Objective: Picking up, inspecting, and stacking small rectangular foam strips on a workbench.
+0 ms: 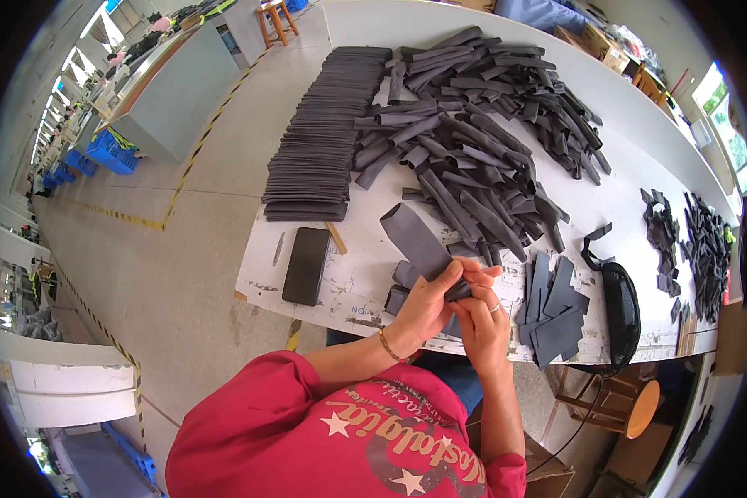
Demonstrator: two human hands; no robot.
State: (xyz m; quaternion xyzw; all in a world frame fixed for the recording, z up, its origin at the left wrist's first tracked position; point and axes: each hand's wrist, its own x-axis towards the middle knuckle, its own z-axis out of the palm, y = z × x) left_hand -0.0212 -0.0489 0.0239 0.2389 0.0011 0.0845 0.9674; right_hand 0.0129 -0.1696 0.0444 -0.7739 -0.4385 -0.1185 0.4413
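Both my hands are closed on a dark grey fabric strip [415,238] over the table's near edge. My left hand [426,309], with a bracelet at the wrist, pinches the strip's near end between thumb and fingers. Close against it, my right hand [483,322], wearing a ring, grips the same end, which looks folded or curled. The strip's far end stretches away to the upper left, flat and loose. Beneath my left hand lie small dark folded pieces [397,299], partly covered. Just beyond the hands spreads a heap of rolled dark fabric tubes [481,178].
A long row of stacked flat strips [319,137] lines the table's left side. Near it lies a black phone [305,266]. Flat dark rectangular pieces [559,319] and a black mesh-sided object [620,311] with a cord are at right. A wooden stool [642,408] stands below the table.
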